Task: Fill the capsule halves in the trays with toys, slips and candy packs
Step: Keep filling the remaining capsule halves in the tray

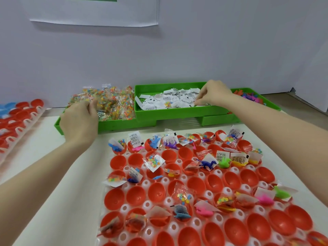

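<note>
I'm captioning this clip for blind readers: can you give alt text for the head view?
Left hand reaches into a green bin of candy packs while right hand picks at paper slips in the middle bin. In front lies a tray of red capsule halves, some filled.

Red capsule halves sat in a translucent white tray; green bins held white black-printed slips, clear packs of multicoloured candy, and orange, pink and purple toys.

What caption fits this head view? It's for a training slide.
Left hand reaches into candy packs, right hand picks slips, above a part-filled capsule tray.
</note>
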`<state>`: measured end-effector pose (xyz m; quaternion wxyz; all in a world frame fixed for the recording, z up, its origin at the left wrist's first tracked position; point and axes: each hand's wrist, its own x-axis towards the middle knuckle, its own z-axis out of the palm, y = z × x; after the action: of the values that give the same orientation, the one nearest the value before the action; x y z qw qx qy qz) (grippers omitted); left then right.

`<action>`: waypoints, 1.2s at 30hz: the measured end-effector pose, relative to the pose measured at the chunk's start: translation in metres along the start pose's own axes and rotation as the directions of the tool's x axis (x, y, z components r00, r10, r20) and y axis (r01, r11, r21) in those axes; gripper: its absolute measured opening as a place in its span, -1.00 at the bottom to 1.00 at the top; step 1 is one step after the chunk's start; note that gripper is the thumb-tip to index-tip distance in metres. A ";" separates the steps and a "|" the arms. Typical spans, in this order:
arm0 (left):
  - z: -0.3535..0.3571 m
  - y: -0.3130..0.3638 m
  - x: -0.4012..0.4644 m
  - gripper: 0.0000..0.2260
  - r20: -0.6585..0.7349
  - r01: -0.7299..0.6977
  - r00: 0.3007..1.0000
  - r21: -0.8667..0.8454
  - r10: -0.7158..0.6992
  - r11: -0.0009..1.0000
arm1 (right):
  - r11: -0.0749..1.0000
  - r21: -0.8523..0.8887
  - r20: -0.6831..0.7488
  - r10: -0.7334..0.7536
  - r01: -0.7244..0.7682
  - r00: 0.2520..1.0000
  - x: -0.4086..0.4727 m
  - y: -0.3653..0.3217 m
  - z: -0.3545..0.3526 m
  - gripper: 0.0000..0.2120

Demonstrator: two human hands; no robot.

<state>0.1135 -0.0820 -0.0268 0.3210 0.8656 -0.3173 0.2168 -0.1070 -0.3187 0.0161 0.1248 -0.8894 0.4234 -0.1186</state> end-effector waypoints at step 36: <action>-0.111 0.183 -0.151 -0.71 0.524 0.209 0.640 -0.822 0.562 0.529 | 0.579 0.776 -0.257 -0.070 0.249 0.964 -0.249 -0.013 -0.071 -0.81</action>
<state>-0.1374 -0.0516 0.0397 0.5020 0.5703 -0.5774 -0.2989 -0.2733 -0.1247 0.0611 0.4573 -0.7557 0.2527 -0.3950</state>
